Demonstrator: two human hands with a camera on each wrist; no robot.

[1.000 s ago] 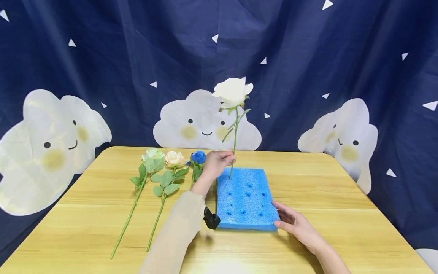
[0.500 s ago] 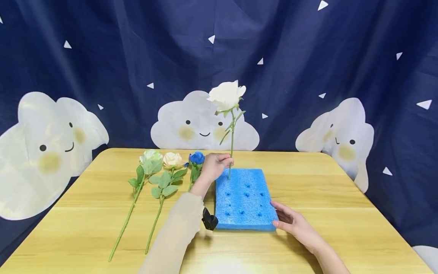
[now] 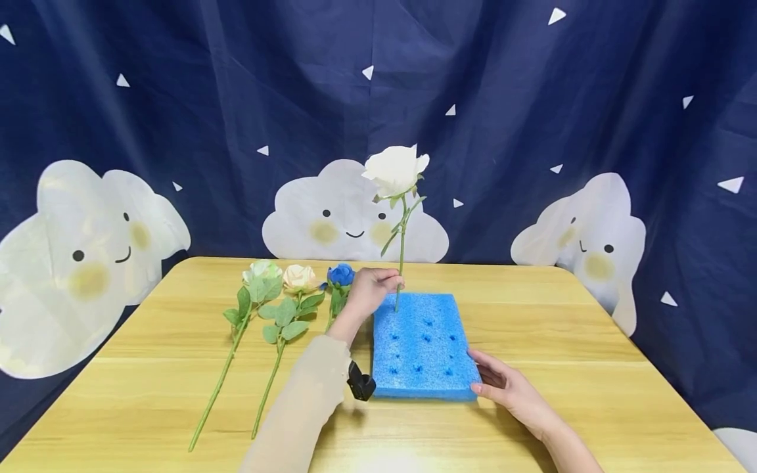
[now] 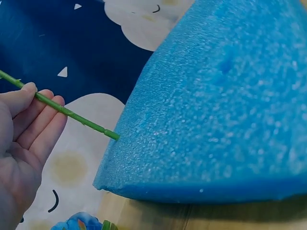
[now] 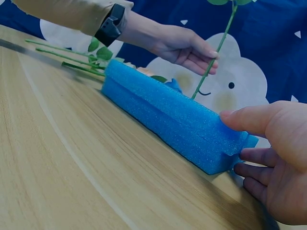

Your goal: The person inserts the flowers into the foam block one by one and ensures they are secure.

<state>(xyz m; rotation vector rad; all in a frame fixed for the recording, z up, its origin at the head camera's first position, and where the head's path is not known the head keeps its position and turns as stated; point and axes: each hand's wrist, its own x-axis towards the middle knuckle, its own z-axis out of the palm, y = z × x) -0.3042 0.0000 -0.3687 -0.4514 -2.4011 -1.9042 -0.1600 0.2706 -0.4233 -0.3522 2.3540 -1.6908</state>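
A white rose point(image 3: 395, 172) with a long green stem stands nearly upright over the blue foam block point(image 3: 434, 355). My left hand point(image 3: 374, 289) pinches its lower stem point(image 4: 79, 117) between thumb and fingers. The stem's lower end meets the foam's top near the far left corner, as the left wrist view shows too. At the block's near right corner, my right hand point(image 3: 514, 392) grips the foam, thumb point(image 5: 244, 119) on one face and fingers point(image 5: 259, 165) against the end. Several small holes dot the foam's top.
Left of the block lie a pale green-white rose point(image 3: 262, 270), a cream-pink rose point(image 3: 299, 278) and a blue rose point(image 3: 341, 274), the last partly hidden by my left arm. Behind the wooden table point(image 3: 562, 328) hangs a dark blue curtain point(image 3: 503, 79) with clouds.
The white rose's bloom is slightly lower and a little further left, its stem more upright. Both hands keep their holds, and the foam block stays in place. The head view has shifted slightly.
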